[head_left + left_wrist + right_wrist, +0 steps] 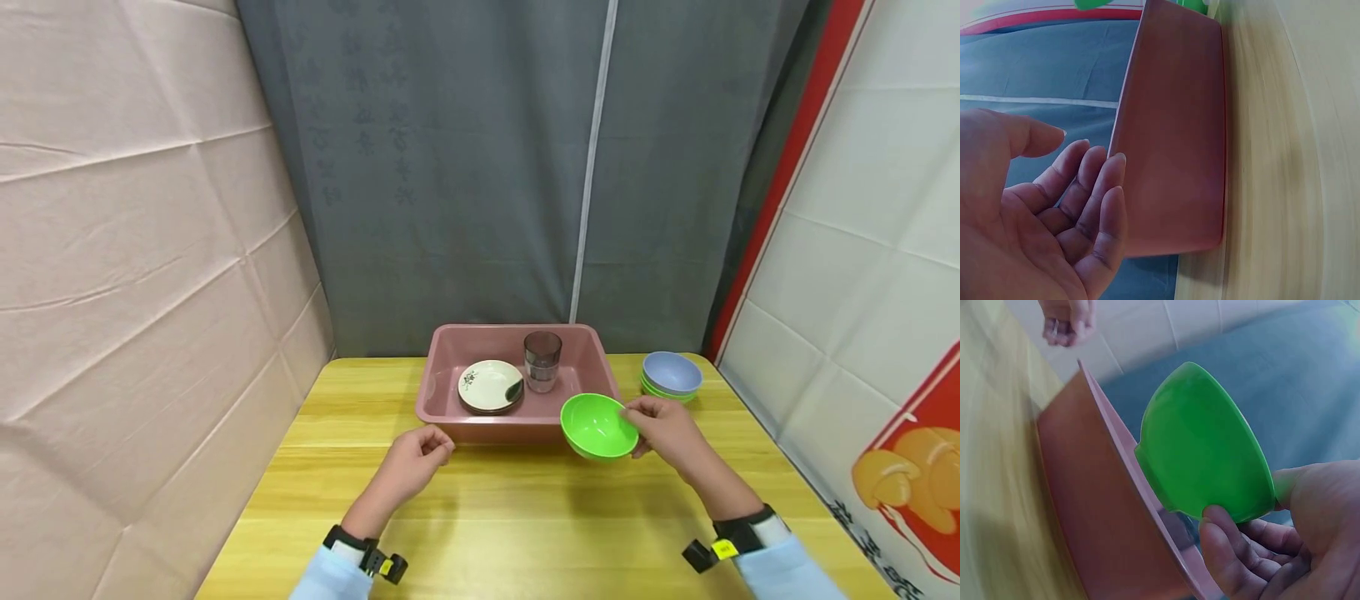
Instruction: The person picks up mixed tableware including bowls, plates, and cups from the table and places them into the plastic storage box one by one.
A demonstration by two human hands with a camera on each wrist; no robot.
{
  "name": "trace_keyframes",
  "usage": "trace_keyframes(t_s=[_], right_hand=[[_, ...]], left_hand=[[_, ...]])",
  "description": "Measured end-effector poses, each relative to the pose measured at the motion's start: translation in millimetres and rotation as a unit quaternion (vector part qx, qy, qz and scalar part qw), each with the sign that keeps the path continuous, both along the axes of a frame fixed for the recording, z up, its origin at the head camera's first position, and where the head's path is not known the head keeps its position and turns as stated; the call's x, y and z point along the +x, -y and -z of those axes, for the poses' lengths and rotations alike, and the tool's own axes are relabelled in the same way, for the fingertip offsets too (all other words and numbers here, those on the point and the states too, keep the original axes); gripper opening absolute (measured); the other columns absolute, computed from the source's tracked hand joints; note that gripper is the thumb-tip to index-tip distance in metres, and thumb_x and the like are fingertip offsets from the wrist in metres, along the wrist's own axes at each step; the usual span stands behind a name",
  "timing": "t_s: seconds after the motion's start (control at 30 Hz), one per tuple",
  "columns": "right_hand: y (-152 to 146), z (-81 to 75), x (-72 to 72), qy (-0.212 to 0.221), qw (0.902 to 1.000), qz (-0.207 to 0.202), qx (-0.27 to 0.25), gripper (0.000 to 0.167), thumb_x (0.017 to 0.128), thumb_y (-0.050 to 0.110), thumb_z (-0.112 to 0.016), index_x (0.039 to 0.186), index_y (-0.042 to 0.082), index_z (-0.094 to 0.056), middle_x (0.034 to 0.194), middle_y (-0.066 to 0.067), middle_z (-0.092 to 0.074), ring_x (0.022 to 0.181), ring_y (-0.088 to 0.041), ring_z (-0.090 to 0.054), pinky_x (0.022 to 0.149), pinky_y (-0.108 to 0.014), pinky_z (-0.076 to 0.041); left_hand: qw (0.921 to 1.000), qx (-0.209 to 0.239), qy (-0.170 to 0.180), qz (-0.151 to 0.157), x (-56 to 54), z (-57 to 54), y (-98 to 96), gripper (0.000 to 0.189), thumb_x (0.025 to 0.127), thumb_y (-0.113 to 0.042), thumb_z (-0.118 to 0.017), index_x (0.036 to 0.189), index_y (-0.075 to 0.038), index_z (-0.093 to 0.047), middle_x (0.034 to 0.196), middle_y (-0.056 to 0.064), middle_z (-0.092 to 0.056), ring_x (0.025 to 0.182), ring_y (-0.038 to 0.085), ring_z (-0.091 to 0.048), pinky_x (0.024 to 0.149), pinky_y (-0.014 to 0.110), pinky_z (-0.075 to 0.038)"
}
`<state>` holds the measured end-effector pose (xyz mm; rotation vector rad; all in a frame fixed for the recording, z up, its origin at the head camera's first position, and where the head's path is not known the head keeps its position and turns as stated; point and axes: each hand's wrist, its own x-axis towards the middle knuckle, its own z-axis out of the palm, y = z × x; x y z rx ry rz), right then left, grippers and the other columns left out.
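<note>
A bright green bowl (597, 427) is pinched at its right rim by my right hand (666, 432), thumb and fingers on either side of the wall. In the head view the bowl overlaps the front right corner of a pink basin (480, 430); the right wrist view shows the bowl (1200, 444) tilted beside the basin's rim. My left hand (417, 460) holds nothing, its fingers loosely curled by the basin's front left corner. Inside the basin sit small white plates (487, 383) in a stack, the top one with a leaf pattern, and a clear glass (542, 367).
At the back right of the wooden table (510, 533) a blue bowl (672, 372) rests on green bowls (660, 392). A grey curtain (450, 183) hangs behind the basin. Pale cloth walls (172, 317) stand at the left and right.
</note>
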<state>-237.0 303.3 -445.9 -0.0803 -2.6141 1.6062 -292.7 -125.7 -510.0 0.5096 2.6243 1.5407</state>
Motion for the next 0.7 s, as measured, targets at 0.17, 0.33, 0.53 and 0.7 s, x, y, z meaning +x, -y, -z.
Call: trace_keyframes(t_s=[0.17,0.33,0.53,0.7], right_hand=[[20,8.9,-2.7,0.010,0.9994,-0.019,-0.027,0.033,0.113,0.019,-0.064,0.129,-0.009,-0.070,0.101,-0.011,-0.074,0.071,-0.025,-0.069,0.065,-0.038,-0.065],[42,18.2,-6.2,0.020,0.9982,-0.033,-0.047,0.029,0.112,0.019,-0.065,0.124,-0.006,-0.072,0.100,-0.010,-0.073,0.070,-0.025,-0.068,0.064,-0.040,-0.065],[65,27.2,-9.9,0.015,0.9976,-0.040,-0.054,0.025,0.110,0.017,-0.067,0.119,-0.005,-0.074,0.093,-0.009,-0.072,0.065,-0.026,-0.068,0.061,-0.041,-0.064],[80,33.4,-10.4,0.019,0.9973,-0.040,-0.059,0.023,0.109,0.016,-0.068,0.117,-0.004,-0.075,0.094,-0.008,-0.072,0.064,-0.024,-0.067,0.059,-0.039,-0.064]], left_hand=[[0.9999,0.006,-0.006,0.014,0.6,-2.1,-11.6,0.011,0.108,-0.022,-0.072,0.102,-0.014,-0.076,0.090,0.001,-0.071,0.083,0.019,-0.064,0.069,0.034,-0.053],[0.9991,0.018,-0.009,0.038,0.9,-3.0,-26.7,0.014,0.108,-0.026,-0.073,0.101,-0.014,-0.076,0.089,0.000,-0.071,0.082,0.018,-0.065,0.066,0.032,-0.052],[0.9968,0.051,-0.018,0.059,4.3,-4.1,-47.5,0.023,0.110,-0.026,-0.070,0.100,-0.006,-0.076,0.088,0.001,-0.073,0.083,0.018,-0.072,0.072,0.032,-0.060],[0.9917,0.117,0.005,0.053,9.9,-6.5,-60.9,0.028,0.111,-0.022,-0.068,0.105,0.004,-0.073,0.092,0.008,-0.073,0.082,0.021,-0.074,0.074,0.033,-0.064]])
